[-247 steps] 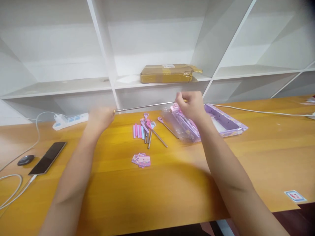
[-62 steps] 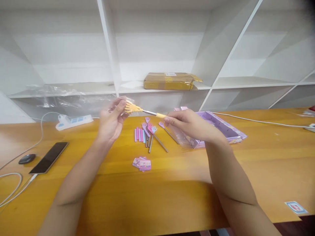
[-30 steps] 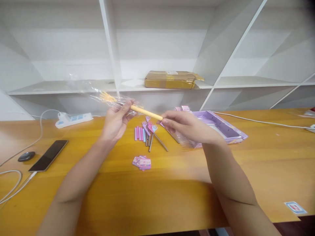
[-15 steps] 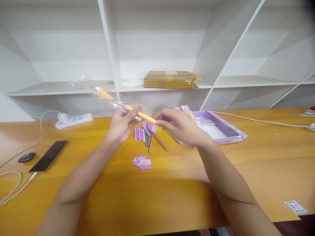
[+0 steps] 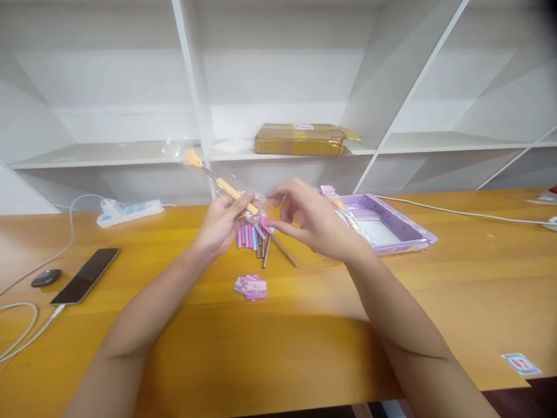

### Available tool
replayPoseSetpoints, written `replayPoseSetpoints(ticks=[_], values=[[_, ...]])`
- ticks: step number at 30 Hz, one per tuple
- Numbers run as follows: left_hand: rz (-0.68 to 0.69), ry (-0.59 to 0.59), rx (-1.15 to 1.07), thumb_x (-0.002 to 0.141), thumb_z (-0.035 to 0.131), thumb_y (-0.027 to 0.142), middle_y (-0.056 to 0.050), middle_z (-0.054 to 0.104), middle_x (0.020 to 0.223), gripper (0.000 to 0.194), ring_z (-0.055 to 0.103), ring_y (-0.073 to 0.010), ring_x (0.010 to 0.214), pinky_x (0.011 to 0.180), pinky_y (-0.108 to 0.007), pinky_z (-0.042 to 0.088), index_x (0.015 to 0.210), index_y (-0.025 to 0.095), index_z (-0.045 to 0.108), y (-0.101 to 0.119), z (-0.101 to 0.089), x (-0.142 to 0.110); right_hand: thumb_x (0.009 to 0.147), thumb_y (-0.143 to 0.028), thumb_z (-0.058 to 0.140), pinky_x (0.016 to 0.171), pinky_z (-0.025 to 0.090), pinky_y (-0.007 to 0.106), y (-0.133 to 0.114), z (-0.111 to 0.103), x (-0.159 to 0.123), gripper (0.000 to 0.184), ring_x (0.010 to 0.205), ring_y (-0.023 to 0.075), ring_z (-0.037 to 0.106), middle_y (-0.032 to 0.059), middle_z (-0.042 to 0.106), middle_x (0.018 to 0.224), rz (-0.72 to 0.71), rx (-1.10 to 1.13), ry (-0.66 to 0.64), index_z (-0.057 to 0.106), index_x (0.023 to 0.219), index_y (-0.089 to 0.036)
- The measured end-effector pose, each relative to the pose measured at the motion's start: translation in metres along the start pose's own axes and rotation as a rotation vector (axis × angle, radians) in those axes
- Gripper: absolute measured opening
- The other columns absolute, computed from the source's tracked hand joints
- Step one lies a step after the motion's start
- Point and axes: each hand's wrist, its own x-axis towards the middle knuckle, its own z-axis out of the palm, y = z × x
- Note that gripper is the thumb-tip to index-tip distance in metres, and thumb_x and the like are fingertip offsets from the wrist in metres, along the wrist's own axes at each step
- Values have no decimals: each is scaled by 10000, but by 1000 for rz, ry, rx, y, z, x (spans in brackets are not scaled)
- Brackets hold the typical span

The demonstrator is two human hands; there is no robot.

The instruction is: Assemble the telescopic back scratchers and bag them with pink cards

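A yellow back scratcher point(image 5: 230, 189) with a hand-shaped head and a metal rod lies in a clear plastic bag point(image 5: 174, 151). It slants with its head up to the left. My left hand point(image 5: 220, 223) pinches its yellow handle through the bag, near the lower end. Just to the right, my right hand point(image 5: 315, 223) has thumb and forefinger apart, close to the bag's lower end; contact with the film is hard to make out. Below both hands lie pink, purple and blue back scratchers point(image 5: 281, 251) with metal rods, beside several pink, purple and blue handle tubes point(image 5: 246, 237).
Small printed cards point(image 5: 256, 288) lie in front of the tubes. A purple tray point(image 5: 409, 238) with bagged items at its left edge stands on the right. A phone point(image 5: 85, 277), a mouse point(image 5: 46, 278) and a power strip point(image 5: 129, 213) are left; a cardboard box point(image 5: 300, 140) sits on the shelf.
The stretched scratcher was shortened, then slid into the bag. Over the last second its handle went deeper, my right hand let go of the handle end and opened, and the scratcher tilted more steeply.
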Motion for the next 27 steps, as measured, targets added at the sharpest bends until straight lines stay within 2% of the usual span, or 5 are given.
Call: replayPoseSetpoints(ticks=[4,13,19,25,27], values=[[-26,-70,19,803,974,435,-43,746,776,386,698,-127,709,678,-245,588,885,108,786,1,-1,0,1057,-418,722,796,593,395,0,-7,0,224,816,183,627,73,622,1200,-82,-52,-7,666,1231,-289],[-66,-138,26,913,883,445,-76,764,831,349,722,-151,759,697,-254,613,931,109,793,-4,-4,0,1083,-416,685,832,562,370,1,-7,1,208,861,184,632,79,637,1179,-59,-110,-29,625,1161,-233],[-72,-148,-2,927,871,412,-77,760,844,320,713,-141,766,697,-235,603,927,104,789,-3,-7,3,1084,-378,690,791,547,333,2,-7,1,158,820,152,619,61,621,1148,-38,-44,-41,671,1119,-225],[-145,-112,-70,927,867,357,-57,719,765,290,697,-143,680,629,-248,595,904,88,761,0,-1,1,1085,-284,668,875,549,357,8,-14,2,105,1029,210,628,70,595,1119,-136,6,-93,756,1041,-249],[-193,-117,-96,954,837,337,-61,723,769,266,704,-146,667,628,-259,604,901,89,756,1,1,-1,1075,-281,681,877,557,353,7,-16,1,95,1004,197,626,67,598,1136,-148,59,-142,760,1032,-250]])
